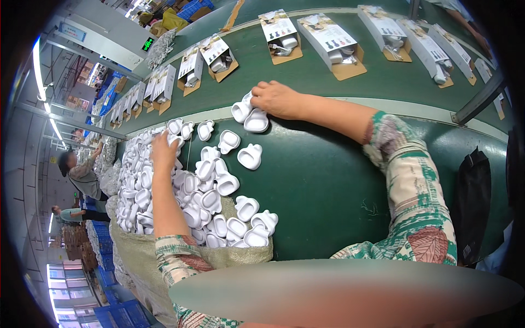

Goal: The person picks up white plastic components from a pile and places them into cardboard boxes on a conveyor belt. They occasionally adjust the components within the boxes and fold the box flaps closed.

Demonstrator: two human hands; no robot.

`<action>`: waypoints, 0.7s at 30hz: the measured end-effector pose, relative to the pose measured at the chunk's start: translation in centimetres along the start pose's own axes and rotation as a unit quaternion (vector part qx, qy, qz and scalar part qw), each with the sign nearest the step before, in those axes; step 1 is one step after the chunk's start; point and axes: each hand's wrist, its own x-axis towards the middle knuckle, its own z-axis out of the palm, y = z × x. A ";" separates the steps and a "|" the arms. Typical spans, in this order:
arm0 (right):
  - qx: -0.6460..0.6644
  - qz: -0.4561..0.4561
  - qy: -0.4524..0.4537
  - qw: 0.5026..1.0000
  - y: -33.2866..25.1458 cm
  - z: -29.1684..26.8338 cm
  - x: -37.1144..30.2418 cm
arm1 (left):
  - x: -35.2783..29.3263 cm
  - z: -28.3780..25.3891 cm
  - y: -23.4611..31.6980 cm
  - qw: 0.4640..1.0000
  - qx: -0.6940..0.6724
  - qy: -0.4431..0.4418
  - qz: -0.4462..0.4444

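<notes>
A heap of small white plastic parts [143,177], each with a rounded hollow and a wavy edge, lies at the left. My left hand [164,153] rests among them at the far side, thumb and fingers apart; its fingertips are partly hidden by the parts. Farther right, my right hand [277,100] curls its fingers over a white plastic part [248,100] close to the bench's far edge. Two more parts touch that one, including a nearer white part [256,121]. Several loose parts, among them a single white part [250,157], lie between my hands.
Under the heap is a woven sack [246,253] on the green bench [322,186]. Beyond a pale rail, a green conveyor belt [251,71] carries several opened boxes [332,44]. A metal post [481,98] and a black bag [471,202] are at the right. Two people stand far left.
</notes>
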 end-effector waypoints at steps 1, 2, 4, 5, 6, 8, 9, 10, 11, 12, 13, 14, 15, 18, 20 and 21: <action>0.002 0.000 0.003 1.000 -0.1 0.8 0.9 | 0.0 0.4 -2.3 0.995 0.047 -0.010 -0.085; -0.018 0.013 -0.005 1.000 0.5 1.8 0.9 | -0.4 1.0 -1.7 0.987 0.095 -0.038 -0.121; -0.038 0.025 -0.007 0.999 0.5 2.0 1.1 | -1.0 1.3 -1.2 0.970 0.167 -0.062 -0.167; -0.039 0.026 -0.007 0.999 0.7 1.8 0.7 | -0.7 1.7 -0.5 0.973 0.143 -0.081 -0.164; -0.051 0.020 -0.003 0.998 1.1 1.8 -0.1 | -0.6 2.0 1.4 0.975 0.115 -0.103 -0.158; -0.080 0.017 0.031 0.996 1.7 0.9 -1.1 | -0.5 3.6 2.4 0.974 0.054 -0.164 -0.144; -0.104 0.044 0.033 0.993 2.7 0.0 -2.2 | -0.9 4.8 3.8 0.985 0.033 -0.124 -0.118; -0.128 0.073 0.033 0.989 3.9 -0.9 -3.6 | -1.5 5.3 5.8 0.989 0.022 -0.097 -0.108; -0.157 0.095 0.039 0.982 5.5 -1.8 -4.8 | -1.2 5.6 6.7 0.992 -0.013 -0.089 -0.084; -0.187 0.117 0.043 0.974 7.2 -3.1 -6.0 | -0.9 5.7 7.7 0.994 -0.048 -0.082 -0.060; -0.207 0.144 0.035 0.967 8.3 -4.4 -6.8 | -0.7 5.4 8.7 0.992 -0.090 -0.076 -0.035; -0.227 0.171 0.026 0.959 9.3 -5.5 -7.3 | -0.6 6.0 9.3 0.993 -0.098 -0.061 -0.010; -0.243 0.190 0.023 0.951 10.8 -6.0 -8.0 | -0.2 6.6 10.3 0.993 -0.108 -0.043 0.019; -0.270 0.230 0.019 0.935 14.5 -6.3 -8.9 | 0.4 7.2 14.1 0.990 -0.122 -0.053 0.047; -0.288 0.252 0.040 0.923 16.6 -6.6 -9.7 | -0.2 6.8 17.3 0.986 -0.135 -0.064 0.072; -0.291 0.262 0.079 0.917 17.1 -6.3 -9.8 | -0.5 6.4 18.1 0.984 -0.142 -0.057 0.090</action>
